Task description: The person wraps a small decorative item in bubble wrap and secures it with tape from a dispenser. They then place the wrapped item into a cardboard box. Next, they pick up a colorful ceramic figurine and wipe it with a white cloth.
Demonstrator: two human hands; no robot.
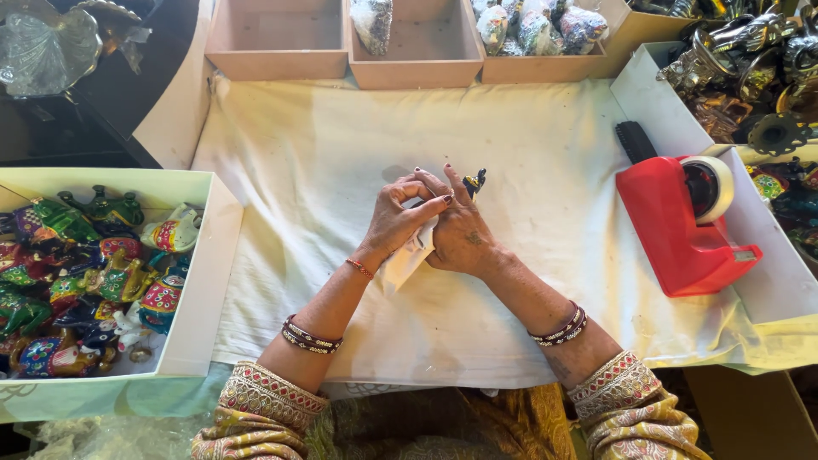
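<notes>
My left hand and my right hand meet over the middle of a white cloth spread on the table. Together they hold a small painted figurine; only its dark tip with yellow marks sticks out above my right fingers. A piece of white wrapping paper is pinched between both hands and hangs down below them. The rest of the figurine is hidden by my fingers.
A white box of several colourful painted figurines stands at the left. A red tape dispenser sits at the right, a black brush behind it. Cardboard trays line the far edge, some holding wrapped pieces. Metal figurines fill the right.
</notes>
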